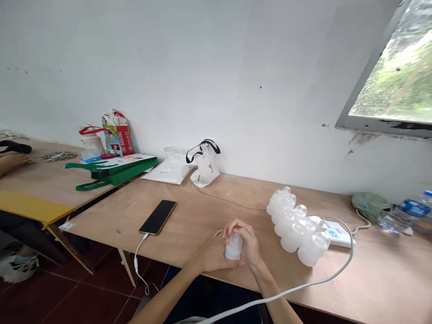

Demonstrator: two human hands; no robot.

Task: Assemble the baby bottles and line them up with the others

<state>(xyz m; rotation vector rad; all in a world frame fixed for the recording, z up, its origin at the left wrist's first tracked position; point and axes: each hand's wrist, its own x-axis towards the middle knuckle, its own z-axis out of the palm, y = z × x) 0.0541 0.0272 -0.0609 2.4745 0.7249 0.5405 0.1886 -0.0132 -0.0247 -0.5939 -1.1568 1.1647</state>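
Observation:
Both my hands are wrapped around a small translucent white bottle (233, 247) near the table's front edge. My left hand (212, 254) grips its lower part, thumb and fingers around the side. Curled over the top, my right hand (245, 238) has its fingers on the upper end, which they partly hide. A cluster of similar translucent white bottles (293, 225) stands on the table to the right of my hands; several have rounded clear tops.
A phone (158, 217) on a charging cable lies left. White bags (205, 168) and a green bag (114, 171) sit farther back. A white cable (303, 286) arcs across the right front, near a white box (337, 234), a cap (371, 204) and a water bottle (407, 211).

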